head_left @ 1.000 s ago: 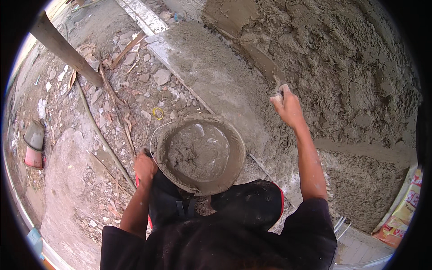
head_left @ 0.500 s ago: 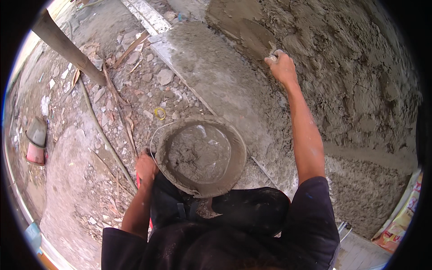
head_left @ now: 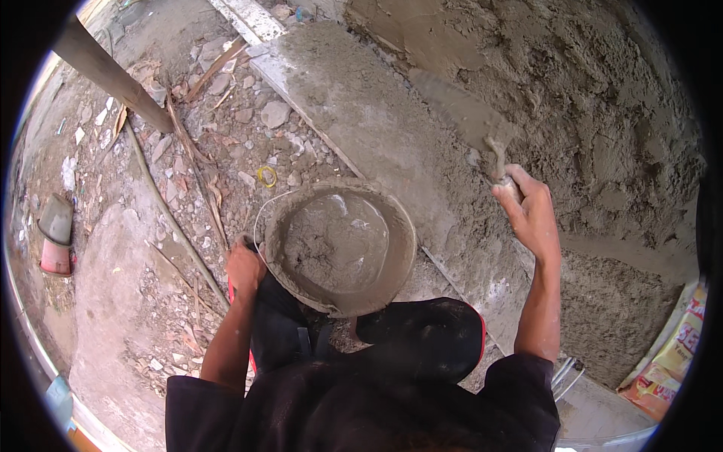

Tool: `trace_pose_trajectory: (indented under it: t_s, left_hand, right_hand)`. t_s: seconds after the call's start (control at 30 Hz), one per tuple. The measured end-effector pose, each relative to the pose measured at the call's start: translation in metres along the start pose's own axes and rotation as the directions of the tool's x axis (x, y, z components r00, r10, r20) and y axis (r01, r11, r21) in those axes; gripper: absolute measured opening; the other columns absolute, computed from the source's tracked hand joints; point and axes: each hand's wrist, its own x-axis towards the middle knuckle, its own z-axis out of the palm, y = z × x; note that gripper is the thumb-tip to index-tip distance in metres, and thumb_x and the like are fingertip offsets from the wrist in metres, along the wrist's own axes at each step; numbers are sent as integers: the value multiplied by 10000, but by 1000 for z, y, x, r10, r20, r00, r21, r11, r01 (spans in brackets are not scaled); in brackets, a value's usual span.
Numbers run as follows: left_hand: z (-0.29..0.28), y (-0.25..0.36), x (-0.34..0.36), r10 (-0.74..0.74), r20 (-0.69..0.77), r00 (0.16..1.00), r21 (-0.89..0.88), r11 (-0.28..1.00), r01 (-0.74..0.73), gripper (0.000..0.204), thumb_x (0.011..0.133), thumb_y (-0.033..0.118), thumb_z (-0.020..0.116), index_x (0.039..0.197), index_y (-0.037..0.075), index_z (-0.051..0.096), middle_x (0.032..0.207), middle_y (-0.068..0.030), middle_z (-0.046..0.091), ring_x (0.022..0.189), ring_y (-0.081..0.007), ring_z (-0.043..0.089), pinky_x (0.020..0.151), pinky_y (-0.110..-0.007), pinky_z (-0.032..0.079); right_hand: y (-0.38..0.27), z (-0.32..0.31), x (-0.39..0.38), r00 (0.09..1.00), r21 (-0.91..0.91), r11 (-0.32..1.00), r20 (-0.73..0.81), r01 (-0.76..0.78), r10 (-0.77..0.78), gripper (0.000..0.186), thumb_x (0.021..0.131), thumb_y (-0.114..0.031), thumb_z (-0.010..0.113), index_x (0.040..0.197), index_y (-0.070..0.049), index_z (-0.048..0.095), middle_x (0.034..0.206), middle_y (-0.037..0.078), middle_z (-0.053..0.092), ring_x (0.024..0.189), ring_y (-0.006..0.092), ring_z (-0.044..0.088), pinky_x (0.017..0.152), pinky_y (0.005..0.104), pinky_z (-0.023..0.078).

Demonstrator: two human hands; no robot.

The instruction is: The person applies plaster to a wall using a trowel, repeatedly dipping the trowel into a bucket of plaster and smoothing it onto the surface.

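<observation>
My right hand [head_left: 530,207] grips the handle of a mortar-coated trowel [head_left: 463,109], its blade over the band where the rough wet mortar [head_left: 595,113] meets the smoother strip [head_left: 354,90]. A round bucket [head_left: 401,241], caked grey and part full of mortar [head_left: 324,241], sits in front of my knees, its wire handle leaning left. My left hand [head_left: 245,267] is down at the bucket's left side by my knee, fingers curled round something dark that I cannot make out.
At upper left a wooden post [head_left: 113,75] stands among rubble, splinters and a long stick [head_left: 169,207]. A grey-and-pink container [head_left: 56,233] lies at far left. A yellow ring [head_left: 266,176] is beyond the bucket. Printed sacks [head_left: 663,361] show at lower right.
My right hand with the trowel moved up and forward, then came back toward me and right, ending right of where it began. My left hand stays by the bucket.
</observation>
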Motion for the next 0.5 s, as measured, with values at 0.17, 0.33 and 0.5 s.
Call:
trace_pose_trajectory:
  t_s: [0.17, 0.33, 0.5]
  left_hand:
    - [-12, 3, -3, -31, 84, 996, -26, 999, 33, 492, 857, 425, 674, 1168, 51, 596, 1131, -152, 668, 1082, -373, 606, 872, -479, 528]
    - [-25, 19, 2, -36, 134, 990, -37, 998, 41, 524, 835, 428, 687, 1184, 51, 582, 1169, -177, 660, 1135, -387, 593, 927, -486, 504]
    - [-28, 11, -7, -25, 73, 997, -104, 994, 33, 537, 827, 428, 687, 1202, 62, 570, 1209, -177, 649, 1164, -391, 582, 969, -469, 489]
  right_hand:
    - [-34, 72, -57, 787, -541, 652, 600, 532, -144, 290, 905, -268, 641, 980, 11, 621, 880, 207, 669, 900, 359, 674, 746, 448, 539]
    - [3, 180, -98, 523, -213, 790, 838, 574, -154, 347, 905, -312, 655, 1016, 16, 629, 877, 203, 678, 873, 431, 666, 764, 500, 531]
    - [-11, 133, -107, 560, -310, 853, 828, 421, 24, 348, 902, -337, 667, 1050, -23, 645, 909, 227, 698, 889, 403, 693, 791, 496, 537]
